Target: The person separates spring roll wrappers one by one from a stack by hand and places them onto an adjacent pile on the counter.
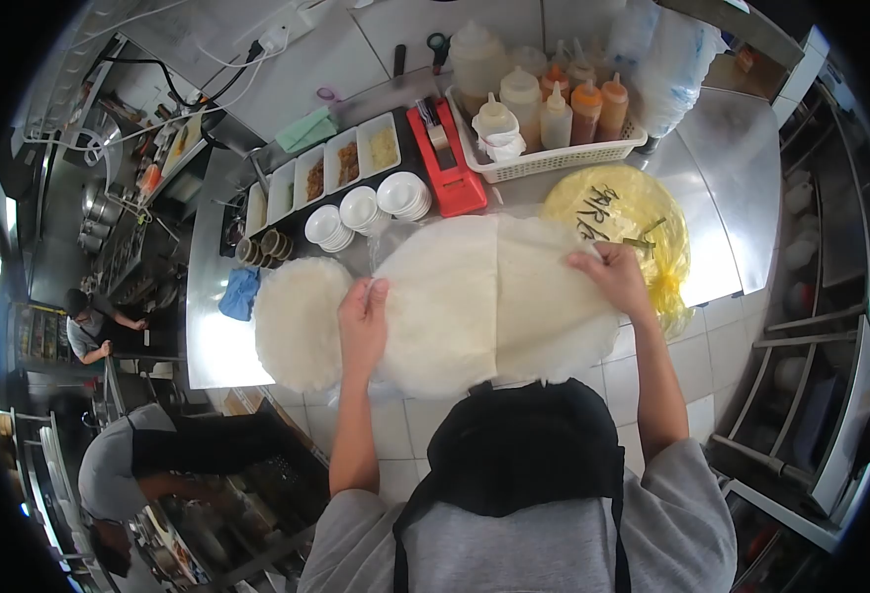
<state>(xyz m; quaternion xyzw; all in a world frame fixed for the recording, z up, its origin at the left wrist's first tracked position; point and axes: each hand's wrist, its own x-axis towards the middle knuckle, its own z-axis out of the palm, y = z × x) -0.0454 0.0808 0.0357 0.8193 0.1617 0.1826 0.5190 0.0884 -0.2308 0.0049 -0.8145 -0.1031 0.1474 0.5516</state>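
A large, thin, off-white sheet (pixel 440 311), like a dough wrapper or thin flatbread, is stretched out in front of me. A straight crease or edge runs down its middle, and its outline is ragged. At its left edge my left hand (pixel 363 321) is closed, pinching it with the thumb in front. My right hand (pixel 618 277) grips the upper right edge between thumb and fingers. Left of my left hand lies a similar round pale sheet or stack of sheets (pixel 302 321) on the steel counter (pixel 213 341). Behind my right hand sits a tied yellow plastic bag (pixel 618 198) with black writing.
Beyond the sheet stand stacked white dishes (pixel 403 195), filling trays (pixel 346 158), a red tape dispenser (pixel 445 163) and a basket (pixel 554 158) of squeeze bottles. A blue cloth (pixel 240 295) lies at left. Two people (pixel 94 326) work in the kitchen at left. Shelving (pixel 801 376) stands at right.
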